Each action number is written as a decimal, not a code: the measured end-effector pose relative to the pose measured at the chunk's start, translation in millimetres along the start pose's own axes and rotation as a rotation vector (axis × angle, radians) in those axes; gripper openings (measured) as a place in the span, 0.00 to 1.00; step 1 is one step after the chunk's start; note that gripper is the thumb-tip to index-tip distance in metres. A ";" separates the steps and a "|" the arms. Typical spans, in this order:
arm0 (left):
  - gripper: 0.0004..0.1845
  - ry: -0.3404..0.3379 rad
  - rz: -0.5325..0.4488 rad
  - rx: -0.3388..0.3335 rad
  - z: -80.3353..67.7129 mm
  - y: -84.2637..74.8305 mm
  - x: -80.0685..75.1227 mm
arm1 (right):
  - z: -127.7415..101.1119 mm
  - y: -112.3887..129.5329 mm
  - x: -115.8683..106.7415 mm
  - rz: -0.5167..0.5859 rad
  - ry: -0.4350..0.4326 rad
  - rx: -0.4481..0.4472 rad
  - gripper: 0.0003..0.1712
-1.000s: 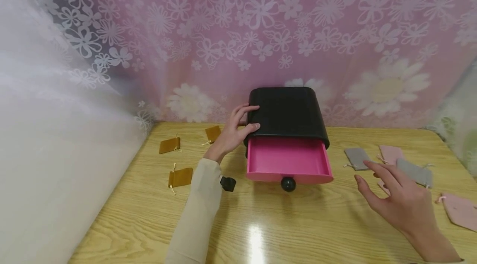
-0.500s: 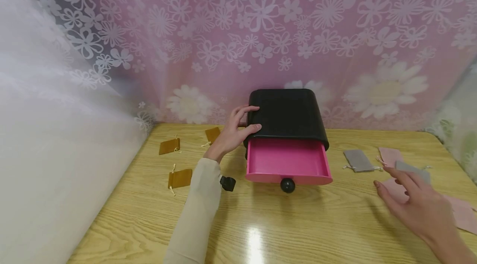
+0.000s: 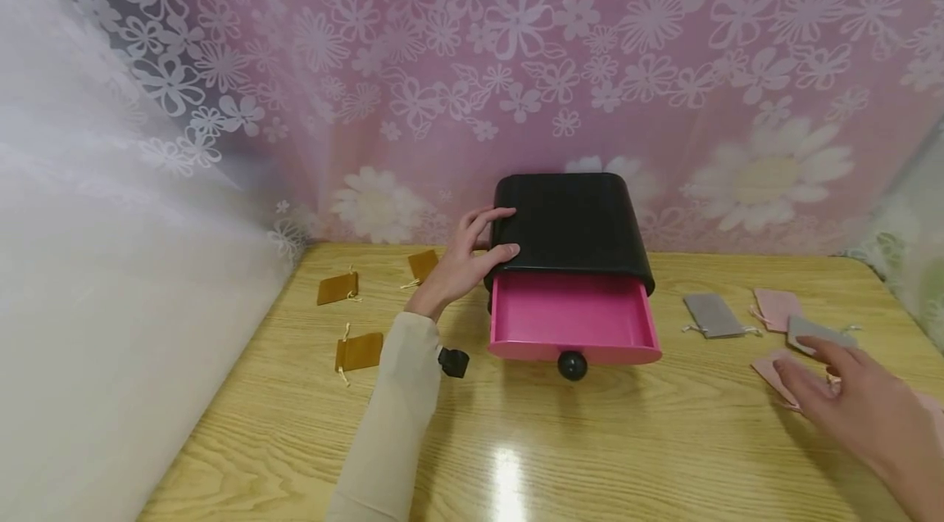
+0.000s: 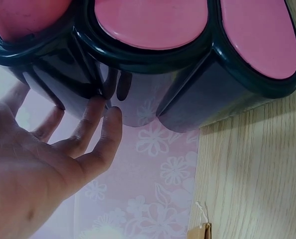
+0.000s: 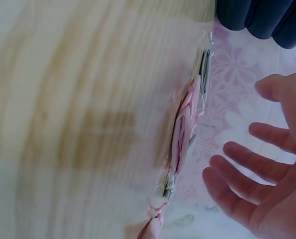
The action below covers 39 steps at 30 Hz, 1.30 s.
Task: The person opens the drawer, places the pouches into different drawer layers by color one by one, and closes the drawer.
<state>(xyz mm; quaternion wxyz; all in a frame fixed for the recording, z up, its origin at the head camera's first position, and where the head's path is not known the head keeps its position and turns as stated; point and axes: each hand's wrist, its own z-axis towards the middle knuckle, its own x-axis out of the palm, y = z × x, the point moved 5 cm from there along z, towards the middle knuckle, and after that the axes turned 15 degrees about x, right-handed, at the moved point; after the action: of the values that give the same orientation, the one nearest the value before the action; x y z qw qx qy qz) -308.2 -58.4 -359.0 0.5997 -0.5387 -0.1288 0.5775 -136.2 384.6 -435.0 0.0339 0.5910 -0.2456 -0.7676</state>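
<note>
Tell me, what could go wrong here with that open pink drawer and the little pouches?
The right hand hovers over overlapping pink and grey pouches, so it might lift two at once. The pink drawer juts out with its knob forward; a knock could shift the black box, which the left hand only touches with straight fingers.

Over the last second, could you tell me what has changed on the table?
The right hand moved right, away from the pink drawer, and now hovers open over the pink pouches. The left hand stays on the black box; the drawer remains open.
</note>
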 end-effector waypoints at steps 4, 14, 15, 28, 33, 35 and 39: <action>0.28 -0.002 -0.005 0.003 -0.3 0.4 -0.3 | 7.2 -9.6 3.7 -0.045 0.102 0.082 0.40; 0.28 -0.003 -0.005 0.005 0.3 1.1 -0.6 | 20.0 -28.5 5.7 -0.040 0.021 0.048 0.37; 0.28 -0.004 -0.006 0.007 0.5 1.3 -0.7 | 21.6 -29.5 5.0 -0.036 -0.001 0.032 0.36; 0.28 -0.001 -0.030 0.002 -0.8 -0.5 -1.2 | 44.2 -47.3 11.1 -0.144 0.004 0.041 0.25; 0.27 -0.006 -0.037 0.001 -0.3 -0.8 -1.1 | 51.1 -53.1 14.9 -0.196 0.073 0.080 0.28; 0.27 -0.006 -0.041 -0.001 -0.2 -0.1 -1.0 | 52.9 -54.2 16.4 -0.216 0.098 0.085 0.29; 0.27 -0.007 -0.047 -0.002 -0.4 1.9 -0.8 | 54.7 -54.2 17.4 -0.226 0.125 0.067 0.28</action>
<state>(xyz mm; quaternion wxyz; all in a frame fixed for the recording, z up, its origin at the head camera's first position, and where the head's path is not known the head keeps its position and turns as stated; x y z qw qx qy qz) -309.2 -59.7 -360.2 0.6120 -0.5343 -0.1441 0.5650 -179.0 444.6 -463.2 -0.0573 0.6625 -0.2001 -0.7196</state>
